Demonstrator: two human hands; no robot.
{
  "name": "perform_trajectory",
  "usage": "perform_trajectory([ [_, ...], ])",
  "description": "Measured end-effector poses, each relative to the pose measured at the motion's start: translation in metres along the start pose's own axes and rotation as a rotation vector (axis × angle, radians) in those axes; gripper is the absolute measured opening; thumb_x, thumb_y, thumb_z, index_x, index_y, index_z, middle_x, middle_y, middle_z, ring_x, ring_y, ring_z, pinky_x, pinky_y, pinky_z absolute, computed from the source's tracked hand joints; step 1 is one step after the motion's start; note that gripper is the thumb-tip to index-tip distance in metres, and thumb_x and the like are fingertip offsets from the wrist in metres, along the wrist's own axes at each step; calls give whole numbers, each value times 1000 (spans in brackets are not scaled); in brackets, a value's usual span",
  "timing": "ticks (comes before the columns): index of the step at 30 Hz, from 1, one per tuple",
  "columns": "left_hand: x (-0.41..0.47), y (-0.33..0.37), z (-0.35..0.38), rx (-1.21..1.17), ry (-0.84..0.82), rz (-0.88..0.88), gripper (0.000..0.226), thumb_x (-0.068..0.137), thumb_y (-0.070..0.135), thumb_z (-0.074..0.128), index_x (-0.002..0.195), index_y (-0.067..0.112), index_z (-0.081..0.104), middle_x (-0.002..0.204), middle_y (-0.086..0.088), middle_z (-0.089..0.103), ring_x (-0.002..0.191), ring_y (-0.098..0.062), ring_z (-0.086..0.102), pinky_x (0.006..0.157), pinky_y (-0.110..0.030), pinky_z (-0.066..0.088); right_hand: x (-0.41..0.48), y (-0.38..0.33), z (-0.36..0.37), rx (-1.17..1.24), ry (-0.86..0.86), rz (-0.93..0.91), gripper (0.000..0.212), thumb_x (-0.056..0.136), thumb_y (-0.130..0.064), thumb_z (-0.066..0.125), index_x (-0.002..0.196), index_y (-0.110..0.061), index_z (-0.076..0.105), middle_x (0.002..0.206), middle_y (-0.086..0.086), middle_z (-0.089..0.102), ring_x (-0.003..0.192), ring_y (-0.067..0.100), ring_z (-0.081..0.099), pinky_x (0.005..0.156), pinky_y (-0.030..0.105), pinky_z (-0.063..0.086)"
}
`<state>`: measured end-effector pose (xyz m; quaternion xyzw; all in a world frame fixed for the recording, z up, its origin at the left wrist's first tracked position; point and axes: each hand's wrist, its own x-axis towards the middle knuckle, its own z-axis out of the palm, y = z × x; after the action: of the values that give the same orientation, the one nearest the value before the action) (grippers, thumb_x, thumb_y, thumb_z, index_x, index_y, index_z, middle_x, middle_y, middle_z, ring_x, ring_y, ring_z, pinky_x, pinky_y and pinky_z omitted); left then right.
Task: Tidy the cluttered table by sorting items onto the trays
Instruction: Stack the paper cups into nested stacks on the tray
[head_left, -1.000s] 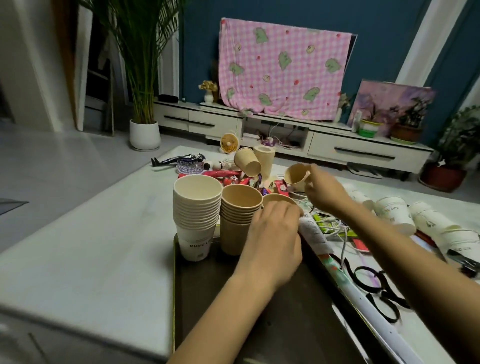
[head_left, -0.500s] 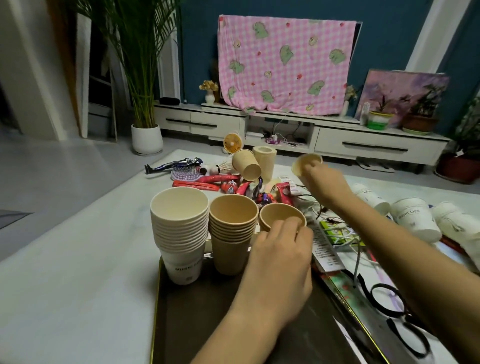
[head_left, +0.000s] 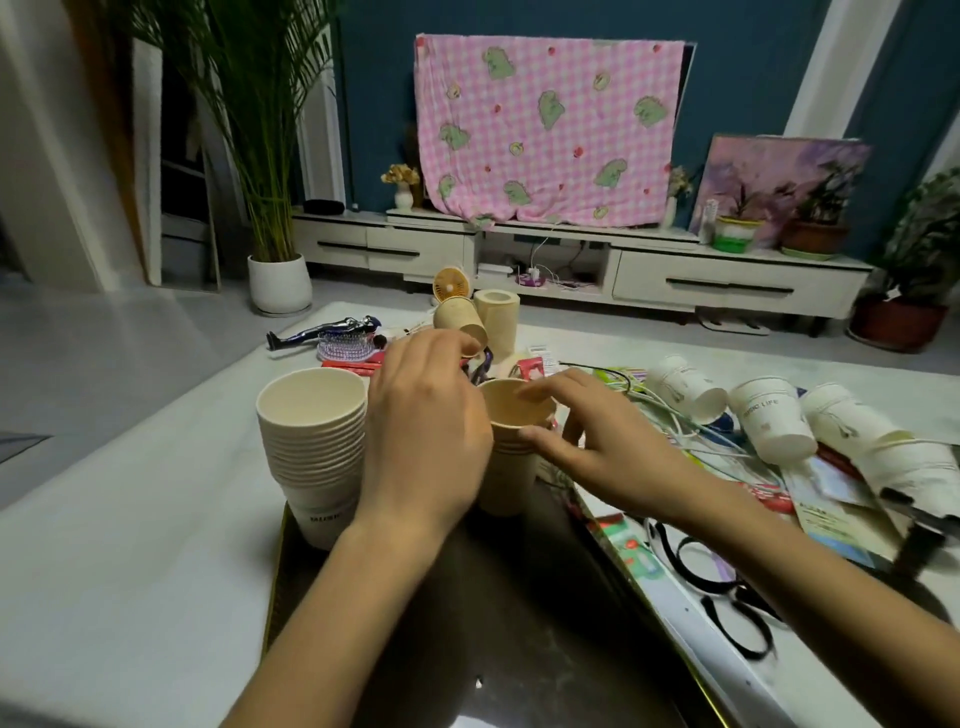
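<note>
So the whole thing comes down to the top tan cup (head_left: 519, 410), just right of frame center. It stands upright, mouth up, long axis vertical, nested on the tan cup stack (head_left: 506, 478), which stands at the far end of the dark tray (head_left: 467, 623).

The right hand (head_left: 587, 441) comes in from the lower right and pinches that cup: fingers lie across the far rim and the thumb is curled against the wall just under it. So the cup lies up and to the left of the palm, and pressing it home looks like a straight push down along the stack's axis. A sideways shove would probably tip the column.

The left hand (head_left: 426, 431) is just left of the stack with its back to the camera. It hides whatever is under it, so there's no telling whether it grips something or only braces the stack. Its fingertips reach toward the tipped tan cup (head_left: 460, 322) further up the frame, on the table past the tray.

The white cup stack (head_left: 311, 441) stands at the tray's far left corner, beside the left hand.

For what comes after, 3 loose white cups (head_left: 774, 421) lie on their sides at the right of the frame, on the table (head_left: 130, 519) among wires and papers. They're well apart from the tray and clearly nearer the right hand. Their long axes run roughly upper left to lower right.
</note>
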<state>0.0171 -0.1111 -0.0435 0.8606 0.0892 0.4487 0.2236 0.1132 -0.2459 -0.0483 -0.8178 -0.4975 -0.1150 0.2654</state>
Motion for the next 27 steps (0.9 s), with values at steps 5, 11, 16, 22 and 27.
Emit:
perform_trajectory([
  [5, -20, 13, 20, 5, -212, 118, 33, 81, 6, 43, 109, 5, 60, 110, -10, 61, 109, -25, 51, 95, -33, 38, -10, 49, -23, 5, 177, 230, 19, 91, -22, 57, 107, -14, 62, 103, 0, 62, 72, -1, 55, 61, 12, 39],
  [11, -34, 20, 36, 31, -358, 242, 35, 76, 4, 51, 109, 5, 63, 115, -10, 61, 118, -28, 51, 102, -27, 22, -21, 143, -43, -328, 232, 703, 42, 86, -10, 55, 126, -3, 49, 126, 24, 49, 117, 36, 44, 97, 40, 35],
  [16, -24, 18, 36, -32, -304, 230, 30, 76, 5, 49, 102, 6, 63, 107, -8, 62, 107, -26, 55, 95, -26, 30, -18, 182, -58, -472, 175, 920, 59, 85, -28, 57, 139, -14, 38, 138, 21, 38, 126, 39, 34, 100, 47, 33],
  [22, -19, 19, 41, -89, -308, 191, 33, 82, 13, 42, 108, 9, 61, 112, -5, 59, 111, -20, 50, 96, -27, 32, -9, 197, -62, -564, -5, 993, 31, 92, -23, 48, 121, -14, 54, 122, 14, 53, 117, 32, 40, 97, 42, 28],
  [27, -14, 21, 38, -151, -264, 161, 30, 86, 14, 42, 109, 11, 61, 112, 0, 58, 110, -12, 45, 95, -21, 28, -11, 176, -66, -572, -67, 858, 28, 87, -5, 56, 114, -11, 58, 116, 13, 60, 109, 31, 50, 93, 39, 32],
])
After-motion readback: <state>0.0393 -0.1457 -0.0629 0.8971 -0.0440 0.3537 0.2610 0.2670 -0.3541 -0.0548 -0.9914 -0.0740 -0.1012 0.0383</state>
